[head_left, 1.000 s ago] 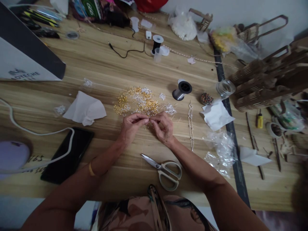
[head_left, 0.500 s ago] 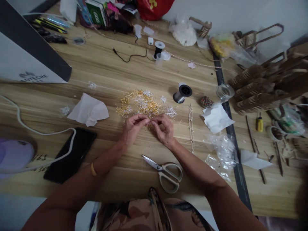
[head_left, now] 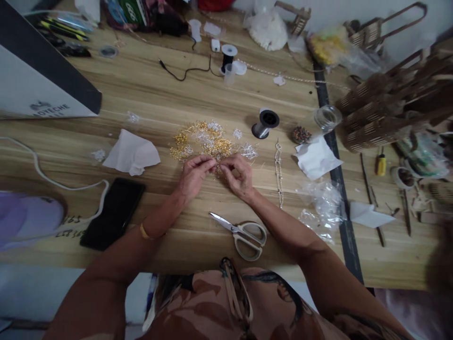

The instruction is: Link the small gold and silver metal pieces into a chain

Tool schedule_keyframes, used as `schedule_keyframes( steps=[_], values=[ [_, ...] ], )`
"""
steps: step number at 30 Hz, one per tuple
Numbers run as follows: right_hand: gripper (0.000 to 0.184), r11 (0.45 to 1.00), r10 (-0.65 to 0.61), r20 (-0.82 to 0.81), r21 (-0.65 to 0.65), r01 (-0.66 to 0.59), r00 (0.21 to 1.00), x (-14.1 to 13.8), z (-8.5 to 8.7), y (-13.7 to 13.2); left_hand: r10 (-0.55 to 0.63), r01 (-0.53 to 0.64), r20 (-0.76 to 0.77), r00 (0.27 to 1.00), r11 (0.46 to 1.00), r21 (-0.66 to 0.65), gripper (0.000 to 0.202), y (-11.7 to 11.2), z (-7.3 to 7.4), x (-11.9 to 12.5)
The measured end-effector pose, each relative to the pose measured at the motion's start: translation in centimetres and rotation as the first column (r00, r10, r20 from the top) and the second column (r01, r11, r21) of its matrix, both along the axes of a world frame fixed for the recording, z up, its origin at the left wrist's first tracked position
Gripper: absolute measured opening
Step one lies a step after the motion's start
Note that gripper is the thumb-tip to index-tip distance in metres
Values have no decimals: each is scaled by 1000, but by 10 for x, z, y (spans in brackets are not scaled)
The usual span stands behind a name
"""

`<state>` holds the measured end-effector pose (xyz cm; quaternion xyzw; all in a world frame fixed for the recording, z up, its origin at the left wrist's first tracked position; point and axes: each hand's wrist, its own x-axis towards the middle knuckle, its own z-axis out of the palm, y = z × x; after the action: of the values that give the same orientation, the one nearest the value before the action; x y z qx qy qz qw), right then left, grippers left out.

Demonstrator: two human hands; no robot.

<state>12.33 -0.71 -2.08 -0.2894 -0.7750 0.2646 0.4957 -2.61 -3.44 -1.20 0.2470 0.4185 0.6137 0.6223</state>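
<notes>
My left hand (head_left: 193, 177) and my right hand (head_left: 238, 175) meet fingertip to fingertip on the wooden table (head_left: 170, 104), both pinched on a tiny piece too small to make out. They work at the near edge of a pile of small gold and silver beads and findings (head_left: 203, 141). A finished beaded chain (head_left: 279, 172) lies just right of my right hand. Scissors (head_left: 244, 233) with pale handles lie open-bladed near the table's front edge, below my hands.
A wire spool (head_left: 264, 123), a dish of dark beads (head_left: 302, 134), a glass jar (head_left: 327, 117) and white paper (head_left: 314, 158) sit to the right. A tissue (head_left: 131, 153) and black phone (head_left: 113, 213) lie left. Woven baskets (head_left: 385, 111) crowd the far right.
My hands stay pinched together at the bead pile; only the camera has shifted, so the table sits slightly higher in view.
</notes>
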Motion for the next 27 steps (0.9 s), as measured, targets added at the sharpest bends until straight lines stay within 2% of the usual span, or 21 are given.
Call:
schedule_keyframes(
  steps=[12, 27],
  values=[
    [9, 1000, -25, -10, 13, 25, 1000, 0, 1, -1, -26, 28, 45, 999, 999, -41, 18, 1, 0, -1],
    [5, 999, -9, -18, 39, 10, 1000, 0, -1, -1, 2, -4, -52, 999, 999, -47, 19, 0, 5, 2]
  ],
)
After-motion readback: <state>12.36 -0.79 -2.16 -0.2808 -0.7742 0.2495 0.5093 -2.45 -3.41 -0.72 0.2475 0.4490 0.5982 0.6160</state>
